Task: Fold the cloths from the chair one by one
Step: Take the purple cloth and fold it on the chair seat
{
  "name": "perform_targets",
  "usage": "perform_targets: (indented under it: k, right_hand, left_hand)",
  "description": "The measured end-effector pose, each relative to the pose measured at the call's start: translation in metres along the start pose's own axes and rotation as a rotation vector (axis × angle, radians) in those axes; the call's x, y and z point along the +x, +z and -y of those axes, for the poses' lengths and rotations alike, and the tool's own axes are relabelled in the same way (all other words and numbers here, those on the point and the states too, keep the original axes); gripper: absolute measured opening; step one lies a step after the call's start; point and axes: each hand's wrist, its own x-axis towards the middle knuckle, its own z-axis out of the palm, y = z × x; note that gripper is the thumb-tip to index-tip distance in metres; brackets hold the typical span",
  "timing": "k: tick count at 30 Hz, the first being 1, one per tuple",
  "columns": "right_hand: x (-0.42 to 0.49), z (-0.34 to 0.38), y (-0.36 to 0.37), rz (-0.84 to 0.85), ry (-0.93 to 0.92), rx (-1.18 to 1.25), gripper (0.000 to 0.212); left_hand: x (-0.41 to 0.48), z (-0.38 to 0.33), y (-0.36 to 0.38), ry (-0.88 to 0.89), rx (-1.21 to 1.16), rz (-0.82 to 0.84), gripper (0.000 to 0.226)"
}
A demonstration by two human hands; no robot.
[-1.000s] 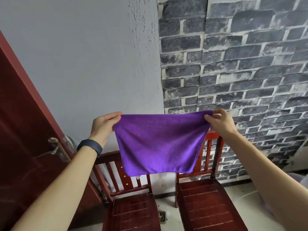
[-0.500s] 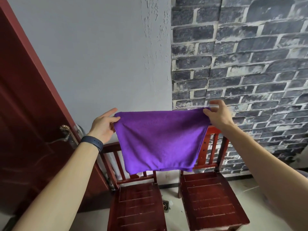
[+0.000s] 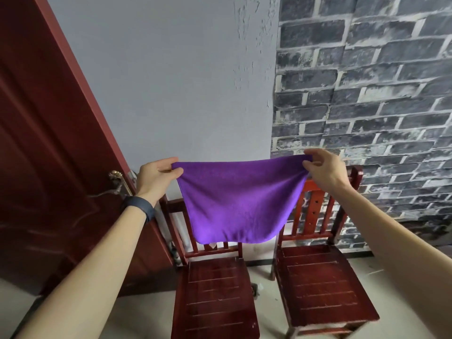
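A purple cloth (image 3: 238,201) hangs in the air in front of me, folded double with its rounded fold at the bottom. My left hand (image 3: 156,177) pinches its top left corner and my right hand (image 3: 325,168) pinches its top right corner. The top edge sags a little between them. Below and behind the cloth stand two dark red wooden chairs, the left chair (image 3: 215,287) and the right chair (image 3: 318,282). Both seats are bare, and no other cloth shows.
A dark red door (image 3: 46,167) with a brass handle (image 3: 117,179) stands at the left, close to the left chair. A grey plaster wall and a brick-pattern wall (image 3: 367,94) lie behind the chairs. Pale floor shows around the chair legs.
The view has tilted down and shifted, so more of both chair seats shows. My hands have come slightly closer together and the cloth's top edge now sags.
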Motion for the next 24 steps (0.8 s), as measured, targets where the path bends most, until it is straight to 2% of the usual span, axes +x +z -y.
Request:
perform_targets:
  k: [4,9,12,14,19,24]
  right_hand:
    - [-0.016,-0.004,0.013,-0.016,0.007,-0.034,0.027]
    - [-0.048,-0.024,0.030,-0.035,-0.056,-0.155,0.020]
    - [-0.080,-0.050,0.049,0.007,-0.137,-0.302,0.016]
    - [-0.109,-0.072,0.066,0.060,-0.127,-0.362,0.015]
    - [-0.202,-0.136,0.104,0.286,0.039,-0.458,0.013]
    - [-0.261,-0.176,0.123,0.530,0.138,-0.524,0.011]
  left_hand:
    - [-0.001,0.025,-0.009,0.069,0.372,0.066,0.038]
    - [-0.006,0.071,-0.020,0.185,0.623,-0.038,0.021]
    - [-0.020,0.118,-0.024,0.128,0.777,-0.018,0.016]
    - [-0.042,0.154,-0.025,0.064,0.851,0.057,0.015]
    - [-0.125,0.234,-0.029,0.008,1.082,0.151,0.014]
    - [-0.180,0.280,-0.035,-0.116,1.099,0.288,0.012]
